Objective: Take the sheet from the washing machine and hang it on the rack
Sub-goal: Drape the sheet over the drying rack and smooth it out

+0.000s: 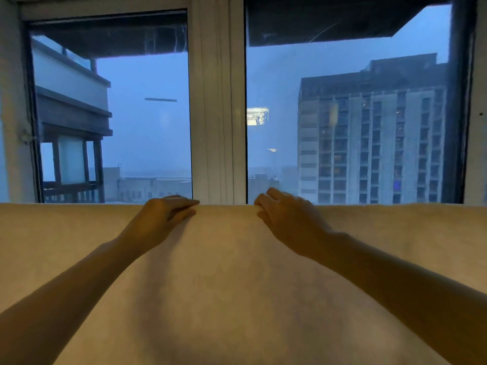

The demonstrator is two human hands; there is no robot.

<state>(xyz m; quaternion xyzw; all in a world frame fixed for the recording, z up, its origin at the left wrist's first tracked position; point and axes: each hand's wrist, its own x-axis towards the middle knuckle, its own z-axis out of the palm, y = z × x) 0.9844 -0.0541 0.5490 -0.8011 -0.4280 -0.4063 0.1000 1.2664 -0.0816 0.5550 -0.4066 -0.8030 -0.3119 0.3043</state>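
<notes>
Now we have the sheet (237,285) draped over a high, level line across the whole view, its pale cloth falling toward us and filling the near half of the scene. The rack is hidden beneath it, so we judge its bar only from the straight top fold. Our left hand (168,210) lies on that fold just left of centre, fingers straight and pressed together along the ridge, thumb on the near face. Our right hand (287,214) sits just right of centre, fingers curled over the fold and apparently nipping the cloth, though their tips are hidden. The two hands are near each other but apart, with the window (147,114) beyond them. We judge the hanging nearly done and the step in hand to be smoothing and evening. To do it well, we should slide the hands outward from the middle along the ridge, one left and one right, pressing down lightly so the cloth flattens without dragging off the bar. We cannot see how much hangs on the far side, so the balance is worth checking, since a damp sheet hung unevenly may creep toward its heavier side.
</notes>
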